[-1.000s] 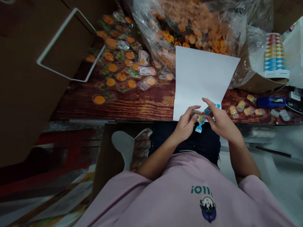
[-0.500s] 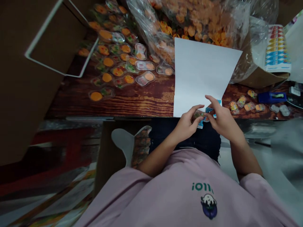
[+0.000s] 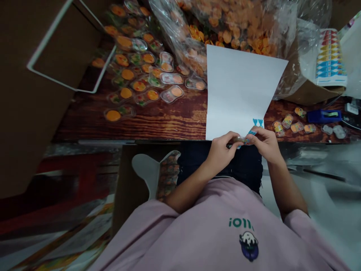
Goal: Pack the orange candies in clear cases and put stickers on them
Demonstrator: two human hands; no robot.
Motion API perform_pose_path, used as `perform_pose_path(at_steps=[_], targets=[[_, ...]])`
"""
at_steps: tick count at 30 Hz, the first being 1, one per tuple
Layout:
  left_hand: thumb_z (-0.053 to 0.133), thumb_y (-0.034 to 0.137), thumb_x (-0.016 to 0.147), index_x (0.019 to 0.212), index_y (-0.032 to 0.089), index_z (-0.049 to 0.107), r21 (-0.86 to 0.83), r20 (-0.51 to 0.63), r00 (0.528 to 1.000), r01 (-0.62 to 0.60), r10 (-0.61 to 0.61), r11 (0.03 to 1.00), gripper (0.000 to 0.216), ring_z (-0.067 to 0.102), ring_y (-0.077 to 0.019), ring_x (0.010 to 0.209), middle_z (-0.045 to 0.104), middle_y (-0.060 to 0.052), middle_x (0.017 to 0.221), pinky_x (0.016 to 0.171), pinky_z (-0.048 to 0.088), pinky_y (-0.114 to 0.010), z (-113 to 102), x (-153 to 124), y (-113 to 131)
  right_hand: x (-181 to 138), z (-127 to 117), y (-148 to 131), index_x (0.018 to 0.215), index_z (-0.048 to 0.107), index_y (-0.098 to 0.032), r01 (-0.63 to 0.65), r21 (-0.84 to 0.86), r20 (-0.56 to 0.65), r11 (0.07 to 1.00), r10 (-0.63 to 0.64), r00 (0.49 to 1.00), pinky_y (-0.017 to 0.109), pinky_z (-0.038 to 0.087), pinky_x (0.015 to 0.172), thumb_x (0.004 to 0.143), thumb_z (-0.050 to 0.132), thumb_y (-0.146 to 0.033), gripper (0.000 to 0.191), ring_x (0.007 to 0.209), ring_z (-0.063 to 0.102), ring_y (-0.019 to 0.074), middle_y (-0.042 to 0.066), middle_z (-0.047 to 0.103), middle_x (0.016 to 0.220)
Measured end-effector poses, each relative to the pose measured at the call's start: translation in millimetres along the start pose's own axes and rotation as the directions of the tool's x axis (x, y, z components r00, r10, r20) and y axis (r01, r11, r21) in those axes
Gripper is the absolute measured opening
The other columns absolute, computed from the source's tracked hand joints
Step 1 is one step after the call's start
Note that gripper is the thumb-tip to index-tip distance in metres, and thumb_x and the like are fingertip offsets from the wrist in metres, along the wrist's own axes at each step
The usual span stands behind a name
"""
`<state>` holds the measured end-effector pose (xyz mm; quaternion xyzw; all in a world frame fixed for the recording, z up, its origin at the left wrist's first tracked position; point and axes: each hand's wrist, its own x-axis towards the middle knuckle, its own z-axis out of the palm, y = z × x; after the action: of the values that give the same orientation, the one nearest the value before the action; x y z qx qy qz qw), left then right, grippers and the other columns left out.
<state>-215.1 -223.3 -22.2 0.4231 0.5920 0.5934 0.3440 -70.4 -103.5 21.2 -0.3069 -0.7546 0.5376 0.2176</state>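
Note:
At the table's front edge, a small clear plastic pack (image 3: 239,139) is held level between both hands. My left hand (image 3: 222,151) pinches its left end with thumb and fingers. My right hand (image 3: 266,143) is closed on the other end, where a blue-and-white sticker (image 3: 251,133) shows by the fingertips. How far the sticker lies against the pack is hidden by the fingers. Just beyond my hands lies a white sheet (image 3: 239,82), with two small blue stickers (image 3: 257,122) at its lower right corner.
Many clear packs with orange discs (image 3: 126,74) cover the table's left. Behind the sheet is a plastic bag (image 3: 225,22) of orange pieces. At right are several stickered packs (image 3: 296,127), a blue tape dispenser (image 3: 323,116) and a carton (image 3: 307,92) with a sticker sheet (image 3: 331,60).
My right hand has come down and its raised index finger has folded onto the pack. The two stickers on the sheet's corner now show. The pack has been tilted flatter.

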Motion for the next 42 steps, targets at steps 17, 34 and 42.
perform_pose_path(at_steps=[17, 34, 42], targets=[[0.063, 0.018, 0.100, 0.100, 0.027, 0.076, 0.154, -0.051, 0.768, -0.625, 0.638, 0.765, 0.016, 0.073, -0.0157, 0.090, 0.081, -0.002, 0.095, 0.081, 0.057, -0.033, -15, 10, -16, -25, 29, -15, 0.105, 0.062, -0.026, -0.299, 0.436, 0.023, 0.849, 0.322, 0.947, 0.028, 0.052, 0.079, 0.070, 0.091, -0.049, 0.051, 0.090, 0.058, 0.0145, 0.000, 0.062, 0.104], [0.057, 0.046, 0.104, 0.156, 0.027, 0.046, -0.514, -0.086, 0.996, -0.072, 0.032, 0.855, 0.056, 0.070, -0.0252, 0.124, 0.071, -0.014, 0.135, 0.106, 0.059, -0.040, 32, -57, -24, -59, 51, -8, 0.061, 0.065, -0.018, -0.421, 0.311, -0.036, 0.852, 0.453, 0.891, 0.023, 0.023, 0.041, 0.083, 0.077, -0.064, 0.053, 0.037, 0.036, 0.0058, -0.003, 0.055, 0.046], [0.061, 0.049, 0.103, 0.155, 0.027, 0.038, -0.511, 0.005, 0.989, 0.132, -0.150, 0.849, 0.061, 0.074, -0.0252, 0.117, 0.072, -0.015, 0.131, 0.097, 0.062, -0.039, 34, -55, -20, -66, 63, 9, 0.065, 0.058, -0.021, -0.293, 0.248, -0.321, 0.924, 0.363, 0.875, 0.025, 0.034, 0.048, 0.090, 0.061, -0.075, 0.060, 0.049, 0.040, 0.0104, -0.004, 0.047, 0.052]])
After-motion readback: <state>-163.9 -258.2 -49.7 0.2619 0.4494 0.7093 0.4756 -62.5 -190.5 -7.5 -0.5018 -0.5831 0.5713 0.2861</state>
